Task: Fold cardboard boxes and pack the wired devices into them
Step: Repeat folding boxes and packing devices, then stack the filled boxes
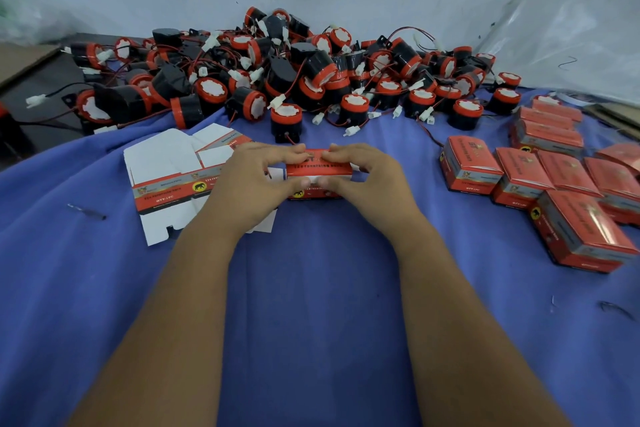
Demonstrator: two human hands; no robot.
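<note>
Your left hand (254, 180) and right hand (360, 177) grip a red box (317, 170) on the blue surface (311, 288), with wired devices (277, 73) piled behind and flat boxes (173, 177) beside.

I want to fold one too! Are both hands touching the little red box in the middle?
Touching. The head view shows the left hand and right hand pinching the red box from both ends.

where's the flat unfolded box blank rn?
Head view, left of centre: the flat box blank lies on the blue cloth, partly under the left hand, just in front of the pile of wired devices.
</note>
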